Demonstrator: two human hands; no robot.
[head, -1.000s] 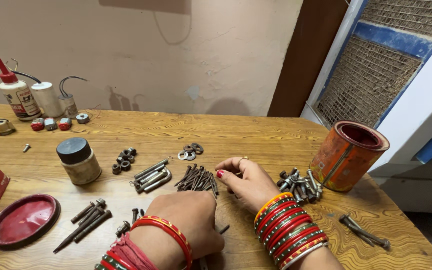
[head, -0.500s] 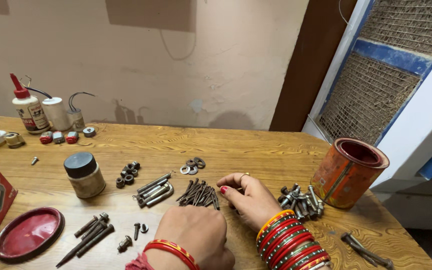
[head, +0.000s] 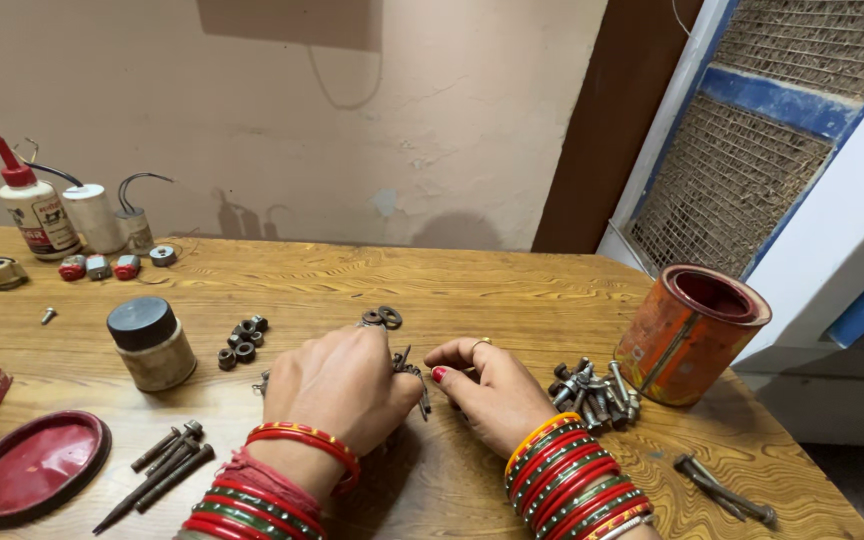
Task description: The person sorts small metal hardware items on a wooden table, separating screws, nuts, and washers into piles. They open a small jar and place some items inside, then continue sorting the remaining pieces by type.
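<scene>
At the centre of the frame we rest our left hand (head: 344, 385) palm-down over a small heap of screws (head: 414, 378) on the wooden worktop (head: 512, 300), its fingers curled under and hidden, so we cannot tell their grip. Our right hand (head: 490, 392) lies just beside it, fingers drawn together at the heap's edge. Right of it sits a bolt pile (head: 594, 390), then a rusty orange tin (head: 690, 333). A black-lidded jar (head: 151, 343) stands at left.
</scene>
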